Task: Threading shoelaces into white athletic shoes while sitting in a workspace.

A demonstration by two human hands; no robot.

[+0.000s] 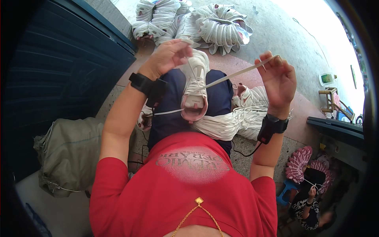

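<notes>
A white shoe upper [194, 103] with a pink lining sits across my thighs, its collar opening toward me and its toe pointing away. My right hand [278, 83], raised to the right, pinches a white shoelace [233, 76] that stretches taut from the shoe's eyelets. My left hand [169, 57] is above the toe, fingers pinched and slightly blurred. A thin strand of lace runs from the eyelets up toward it, and a whitish bit shows at its fingertips. Beside the shoe lies a thick bundle of white laces [219, 125]. Both wrists wear black straps.
Stacks of white shoe uppers [221, 25] lie on the floor ahead. More uppers [252, 96] rest by my right leg. A grey-green sack [73, 154] and dark blue door [75, 63] are at left. A wooden stool [335, 103] stands right; another person [310, 203] works lower right.
</notes>
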